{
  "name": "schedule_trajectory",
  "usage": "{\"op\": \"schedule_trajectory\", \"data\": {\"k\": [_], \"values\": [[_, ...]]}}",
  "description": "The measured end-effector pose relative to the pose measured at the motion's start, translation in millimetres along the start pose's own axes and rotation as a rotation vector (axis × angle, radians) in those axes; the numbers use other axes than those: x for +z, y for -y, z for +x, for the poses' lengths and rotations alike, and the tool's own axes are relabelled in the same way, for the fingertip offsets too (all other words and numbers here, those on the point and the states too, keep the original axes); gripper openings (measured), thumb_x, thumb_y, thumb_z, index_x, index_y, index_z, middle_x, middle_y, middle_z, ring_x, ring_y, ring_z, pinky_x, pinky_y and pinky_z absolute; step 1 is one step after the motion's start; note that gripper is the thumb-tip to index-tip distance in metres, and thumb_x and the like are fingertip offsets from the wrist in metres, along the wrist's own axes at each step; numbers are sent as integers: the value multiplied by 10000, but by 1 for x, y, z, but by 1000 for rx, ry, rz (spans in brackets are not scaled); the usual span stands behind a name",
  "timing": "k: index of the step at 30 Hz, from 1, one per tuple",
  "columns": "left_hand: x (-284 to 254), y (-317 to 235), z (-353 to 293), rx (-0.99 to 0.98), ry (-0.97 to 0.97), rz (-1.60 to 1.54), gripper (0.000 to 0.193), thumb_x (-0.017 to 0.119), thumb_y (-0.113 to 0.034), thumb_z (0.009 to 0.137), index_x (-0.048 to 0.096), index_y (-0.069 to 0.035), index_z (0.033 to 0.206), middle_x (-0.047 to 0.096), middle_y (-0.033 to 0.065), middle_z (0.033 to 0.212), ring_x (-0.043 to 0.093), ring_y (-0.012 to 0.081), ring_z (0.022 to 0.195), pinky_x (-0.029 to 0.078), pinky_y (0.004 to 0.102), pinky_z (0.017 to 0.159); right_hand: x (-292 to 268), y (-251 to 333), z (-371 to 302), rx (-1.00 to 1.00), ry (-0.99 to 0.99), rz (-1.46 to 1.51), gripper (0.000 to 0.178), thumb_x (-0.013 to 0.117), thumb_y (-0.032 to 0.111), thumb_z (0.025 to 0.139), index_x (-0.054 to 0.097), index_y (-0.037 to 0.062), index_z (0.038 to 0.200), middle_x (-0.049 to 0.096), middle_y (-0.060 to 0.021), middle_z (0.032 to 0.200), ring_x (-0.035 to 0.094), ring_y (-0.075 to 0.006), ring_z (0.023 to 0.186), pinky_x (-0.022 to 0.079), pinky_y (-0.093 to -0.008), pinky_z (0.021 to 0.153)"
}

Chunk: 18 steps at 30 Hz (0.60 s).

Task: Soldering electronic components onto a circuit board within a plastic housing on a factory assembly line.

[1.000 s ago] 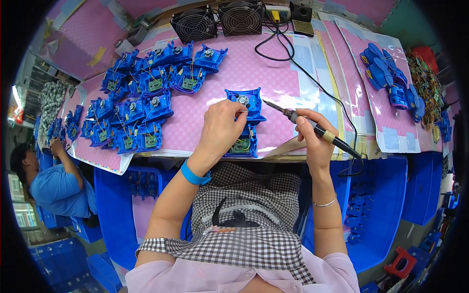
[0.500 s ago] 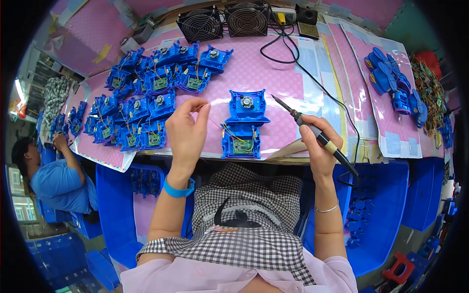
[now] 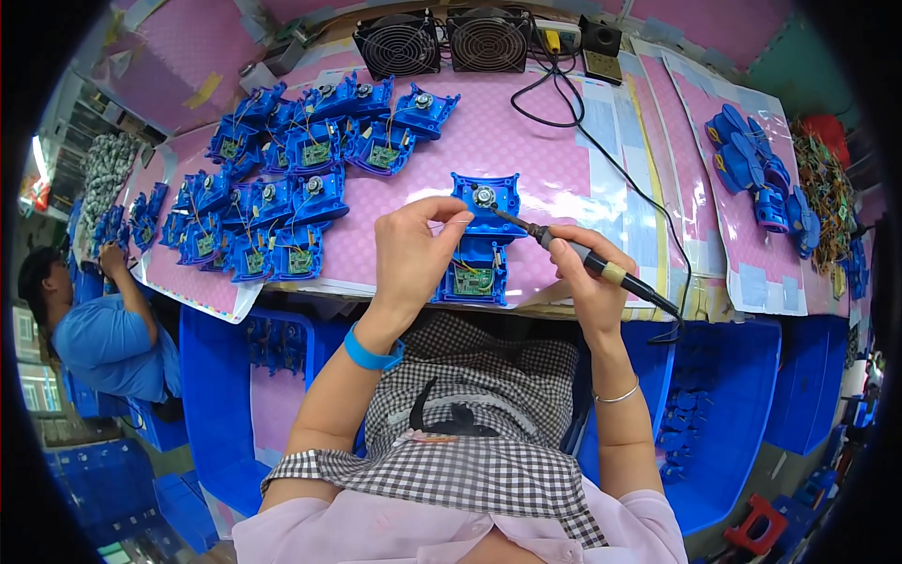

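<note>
My right hand [image 3: 584, 268] clamps the soldering iron [image 3: 564, 252]; left hand [image 3: 411, 252] pinches solder wire; a slip could scorch the blue housing [image 3: 484, 202]

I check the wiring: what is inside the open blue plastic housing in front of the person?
Inside the blue plastic housing lie a green circuit board, thin wires and a round silver part. The left hand covers its left edge.

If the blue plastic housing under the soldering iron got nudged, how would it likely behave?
The blue housing looks like a light, hollow moulding, so it would probably slide easily on the pink mat. Thin wires tie it to a circuit board, so a push could drag that along or strain the joints. The left hand is at its edge, the soldering iron tip on it.
</note>
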<state>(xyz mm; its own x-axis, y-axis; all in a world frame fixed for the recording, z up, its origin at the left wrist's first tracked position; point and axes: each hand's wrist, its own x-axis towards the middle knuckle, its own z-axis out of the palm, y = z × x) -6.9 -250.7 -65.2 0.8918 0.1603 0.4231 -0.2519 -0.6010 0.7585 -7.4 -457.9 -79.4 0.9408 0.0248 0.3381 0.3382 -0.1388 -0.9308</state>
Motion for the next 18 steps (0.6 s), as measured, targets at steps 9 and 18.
{"op": "schedule_trajectory", "data": {"k": [9, 18], "values": [[15, 9, 5, -56, 117, 93, 128, 684, -88, 775, 712, 13, 848, 699, 129, 781, 657, 184, 668, 503, 293, 613, 9, -7, 2, -31, 12, 0, 171, 684, 47, 823, 688, -18, 981, 653, -38, 746, 560, -56, 604, 428, -177, 524], [16, 6, 5, -50, 139, 96, 123, 677, -88, 775, 715, -1, 854, 700, 139, 808, 670, 212, 710, 514, 299, 650, 2, 0, 2, -55, -12, 11, 180, 676, 52, 828, 681, -35, 986, 667, -73, 793, 576, -73, 616, 435, -181, 528]]}}
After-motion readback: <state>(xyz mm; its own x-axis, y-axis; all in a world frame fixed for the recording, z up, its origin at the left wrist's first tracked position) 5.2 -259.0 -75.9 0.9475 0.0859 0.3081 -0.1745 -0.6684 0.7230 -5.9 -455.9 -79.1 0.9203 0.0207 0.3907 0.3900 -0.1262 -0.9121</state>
